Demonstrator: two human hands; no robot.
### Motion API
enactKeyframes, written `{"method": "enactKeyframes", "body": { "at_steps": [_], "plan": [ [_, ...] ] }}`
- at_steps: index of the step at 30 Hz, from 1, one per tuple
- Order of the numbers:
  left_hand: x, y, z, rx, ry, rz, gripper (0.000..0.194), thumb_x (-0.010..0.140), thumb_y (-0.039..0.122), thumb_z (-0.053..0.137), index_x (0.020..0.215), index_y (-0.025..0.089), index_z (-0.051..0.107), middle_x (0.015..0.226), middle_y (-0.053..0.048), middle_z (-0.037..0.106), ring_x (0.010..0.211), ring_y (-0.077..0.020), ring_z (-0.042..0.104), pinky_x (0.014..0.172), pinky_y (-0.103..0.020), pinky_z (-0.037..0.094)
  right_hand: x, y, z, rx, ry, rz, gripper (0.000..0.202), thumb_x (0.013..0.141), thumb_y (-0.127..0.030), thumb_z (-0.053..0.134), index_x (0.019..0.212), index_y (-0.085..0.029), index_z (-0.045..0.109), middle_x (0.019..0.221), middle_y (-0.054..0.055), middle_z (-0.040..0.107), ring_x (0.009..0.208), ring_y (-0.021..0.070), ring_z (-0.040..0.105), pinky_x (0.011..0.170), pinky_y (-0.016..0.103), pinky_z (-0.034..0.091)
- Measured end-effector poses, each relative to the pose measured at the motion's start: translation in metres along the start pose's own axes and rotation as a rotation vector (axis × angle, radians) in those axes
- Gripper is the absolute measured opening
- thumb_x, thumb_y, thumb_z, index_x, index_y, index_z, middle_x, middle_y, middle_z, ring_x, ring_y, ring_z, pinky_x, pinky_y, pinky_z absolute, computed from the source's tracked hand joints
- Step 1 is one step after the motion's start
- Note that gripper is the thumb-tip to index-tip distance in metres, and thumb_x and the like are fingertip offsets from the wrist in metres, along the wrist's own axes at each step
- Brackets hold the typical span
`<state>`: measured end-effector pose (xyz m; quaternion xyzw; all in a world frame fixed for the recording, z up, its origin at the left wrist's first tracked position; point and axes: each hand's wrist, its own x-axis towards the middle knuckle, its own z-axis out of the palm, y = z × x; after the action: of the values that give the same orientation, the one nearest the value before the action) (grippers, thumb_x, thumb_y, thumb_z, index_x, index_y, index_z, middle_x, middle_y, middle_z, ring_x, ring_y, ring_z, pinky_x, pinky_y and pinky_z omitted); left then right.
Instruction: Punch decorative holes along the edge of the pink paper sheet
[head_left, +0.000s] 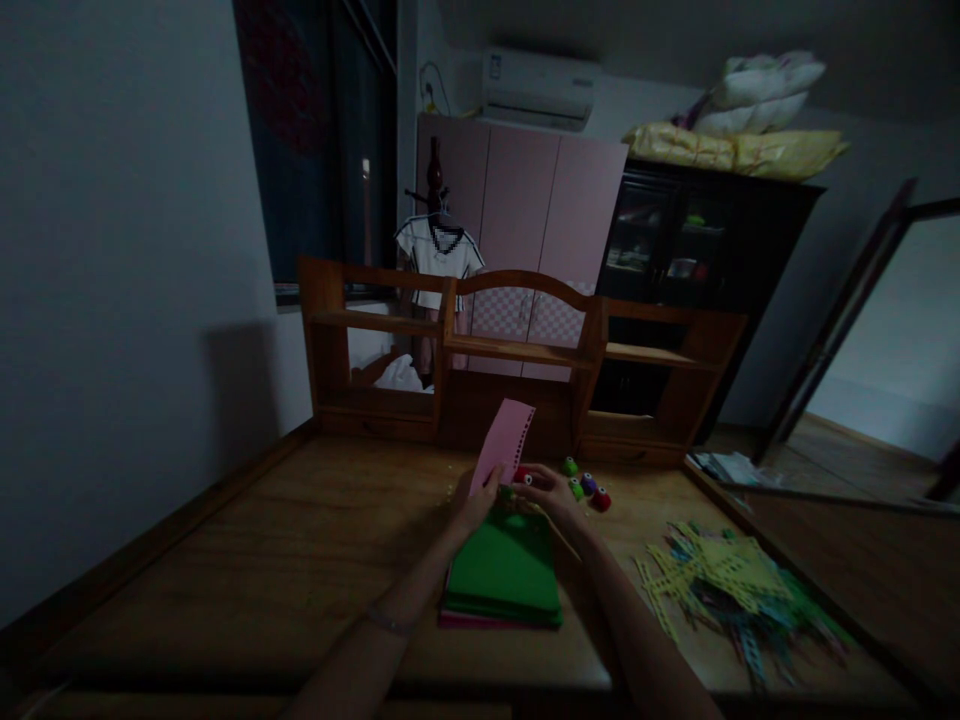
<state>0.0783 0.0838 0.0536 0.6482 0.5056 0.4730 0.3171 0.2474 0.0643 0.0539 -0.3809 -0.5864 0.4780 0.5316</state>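
Note:
My left hand point(480, 503) pinches the lower end of a pink strip of sheet material point(501, 440), held tilted upright, with a row of small dark holes along its right edge. Close beside it, the fingers of my right hand point(551, 493) are closed on a small red rounded figure point(523, 475) with a white eye. A small green piece point(506, 492) shows between the hands; whether a finger touches it I cannot tell. Below both hands lies a stack of green sheets point(504, 565) with a pink edge underneath. Several similar figures in green, purple and red point(601, 498) sit right of my right hand.
A heap of yellow, blue and green strips with holes point(720, 575) covers the table's right side. Tiny pale bits lie near my hands. A wooden shelf unit point(517, 350) stands along the back of the wooden table point(300, 540). Plastic-wrapped items point(731, 467) lie beyond the right edge.

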Motion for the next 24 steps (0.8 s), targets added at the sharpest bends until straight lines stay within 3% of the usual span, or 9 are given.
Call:
{"method": "enactKeyframes", "body": {
  "at_steps": [4,10,13,18,24],
  "plan": [
    [0.002,0.000,0.001,0.042,0.028,0.131,0.048,0.086,0.052,0.039,0.087,0.014,0.069,0.081,-0.008,0.069,0.077,-0.0184,0.063,0.065,-0.023,0.045,-0.003,-0.004,0.003,0.007,-0.003,-0.029,0.042,0.069,-0.044,0.072,0.102,-0.020,0.064,0.099,0.007,0.065,0.086,0.0222,0.063,0.073,0.032,0.050],
    [0.002,-0.005,0.001,0.017,-0.048,0.196,0.050,0.089,0.051,0.034,0.091,0.016,0.068,0.078,-0.005,0.068,0.071,-0.0160,0.061,0.058,-0.022,0.041,0.005,0.007,-0.004,-0.134,0.046,-0.067,0.046,0.064,-0.047,0.074,0.099,-0.019,0.064,0.091,0.006,0.065,0.078,0.0218,0.063,0.064,0.030,0.051],
    [0.001,-0.006,0.002,-0.008,-0.088,0.148,0.053,0.086,0.056,0.035,0.089,0.015,0.069,0.070,-0.005,0.066,0.063,-0.0151,0.059,0.052,-0.021,0.037,0.008,0.013,-0.007,-0.166,0.088,-0.062,0.047,0.061,-0.048,0.075,0.096,-0.019,0.065,0.089,0.006,0.065,0.073,0.0209,0.062,0.060,0.029,0.050],
    [0.001,-0.010,0.003,-0.054,-0.139,0.043,0.064,0.082,0.064,0.033,0.067,0.011,0.066,0.048,-0.003,0.055,0.048,-0.0131,0.051,0.045,-0.021,0.032,0.005,0.008,-0.005,-0.126,0.069,-0.049,0.048,0.060,-0.047,0.076,0.098,-0.020,0.064,0.094,0.006,0.064,0.080,0.0226,0.063,0.064,0.030,0.050],
    [0.005,-0.014,0.007,-0.076,-0.143,-0.119,0.063,0.076,0.069,0.040,0.068,0.013,0.066,0.051,-0.003,0.057,0.050,-0.0145,0.053,0.048,-0.024,0.036,0.004,0.000,-0.001,-0.049,0.057,0.013,0.044,0.067,-0.048,0.071,0.099,-0.019,0.064,0.087,0.006,0.065,0.077,0.0201,0.062,0.066,0.029,0.050]
  ]
}}
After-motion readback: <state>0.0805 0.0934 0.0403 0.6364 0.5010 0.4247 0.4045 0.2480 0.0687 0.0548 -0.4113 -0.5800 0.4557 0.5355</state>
